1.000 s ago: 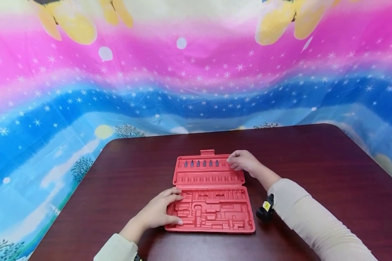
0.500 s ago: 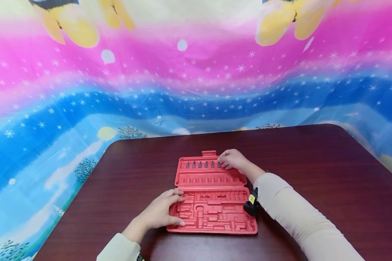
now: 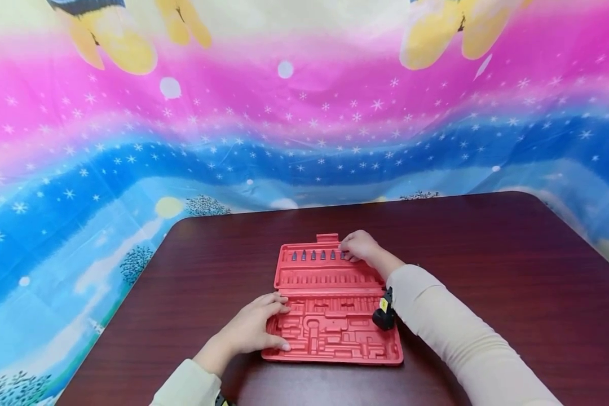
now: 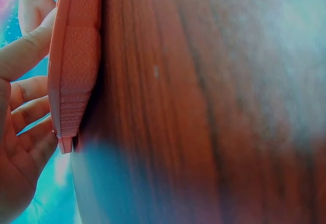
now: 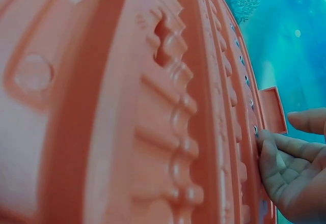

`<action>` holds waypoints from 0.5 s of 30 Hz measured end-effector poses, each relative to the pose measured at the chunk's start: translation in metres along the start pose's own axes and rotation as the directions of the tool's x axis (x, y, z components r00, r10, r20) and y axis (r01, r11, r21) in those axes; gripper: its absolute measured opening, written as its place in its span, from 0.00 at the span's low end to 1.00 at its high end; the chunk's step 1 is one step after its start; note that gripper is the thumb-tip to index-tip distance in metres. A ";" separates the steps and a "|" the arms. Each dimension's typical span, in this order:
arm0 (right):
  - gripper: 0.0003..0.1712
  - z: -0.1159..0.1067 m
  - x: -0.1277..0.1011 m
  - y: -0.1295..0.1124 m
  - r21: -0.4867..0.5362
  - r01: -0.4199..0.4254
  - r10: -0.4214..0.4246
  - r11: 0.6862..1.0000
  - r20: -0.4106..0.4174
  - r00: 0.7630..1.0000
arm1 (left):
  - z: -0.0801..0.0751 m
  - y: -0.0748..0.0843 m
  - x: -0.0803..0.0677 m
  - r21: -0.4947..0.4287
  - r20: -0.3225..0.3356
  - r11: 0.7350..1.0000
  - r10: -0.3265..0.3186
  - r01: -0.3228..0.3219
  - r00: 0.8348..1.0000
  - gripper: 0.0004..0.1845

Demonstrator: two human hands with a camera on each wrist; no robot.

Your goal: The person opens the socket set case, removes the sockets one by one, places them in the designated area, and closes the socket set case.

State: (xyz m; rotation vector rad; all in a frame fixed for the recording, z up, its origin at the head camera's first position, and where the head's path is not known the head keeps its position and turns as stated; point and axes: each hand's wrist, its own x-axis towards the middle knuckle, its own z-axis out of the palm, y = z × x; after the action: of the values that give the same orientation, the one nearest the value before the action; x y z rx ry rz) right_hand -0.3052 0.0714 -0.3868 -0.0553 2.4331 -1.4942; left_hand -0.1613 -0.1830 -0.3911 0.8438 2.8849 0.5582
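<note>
A red plastic tool case (image 3: 332, 356) lies unfolded on the table, its moulded slots facing up. Several dark screwdriver bits (image 3: 313, 255) stand in a row along the upper half. My right hand (image 3: 362, 248) is at the right end of that row; in the right wrist view, thumb and finger meet at the last bit (image 5: 256, 130), pinching it, with the tips partly hiding it. At the case's left edge, my left hand (image 3: 248, 327) rests with its fingers and thumb spread over the lower half's rim; the left wrist view shows the case's side wall (image 4: 76, 56) beside them.
The dark brown wooden table (image 3: 208, 248) extends around the case. Behind it hangs a colourful snow-patterned cloth (image 3: 304, 141). A black wrist camera (image 3: 384, 316) on the right arm overhangs the lower half's right side. The case's latch tab (image 3: 327, 238) points to the back.
My right hand has moved left from beside the bit row to its last bit, its wrist camera now over the case. The left hand stays at the left rim.
</note>
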 end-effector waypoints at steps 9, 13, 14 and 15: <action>0.12 0.003 0.003 -0.001 0.026 -0.029 0.029 0.999 -0.016 0.999 | 0.000 0.000 0.000 0.003 0.001 1.000 0.006 -0.006 1.000 0.33; 0.10 0.003 0.003 0.000 0.037 -0.039 0.041 0.999 -0.050 0.998 | -0.001 0.001 0.000 0.013 0.008 1.000 -0.006 0.006 1.000 0.34; 0.09 0.004 0.004 0.001 0.038 -0.044 0.046 0.998 -0.061 0.997 | -0.001 0.002 0.000 0.015 0.010 1.000 -0.008 0.008 1.000 0.34; 0.09 0.004 0.005 0.001 0.040 -0.047 0.050 0.998 -0.072 0.996 | 0.000 0.002 0.000 0.015 0.010 1.000 -0.008 0.008 1.000 0.34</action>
State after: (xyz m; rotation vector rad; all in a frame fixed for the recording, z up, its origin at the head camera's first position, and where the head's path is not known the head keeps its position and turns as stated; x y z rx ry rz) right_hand -0.3085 0.0681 -0.3907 0.0671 2.4427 -1.5463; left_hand -0.1608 -0.1817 -0.3901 0.8346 2.8852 0.5310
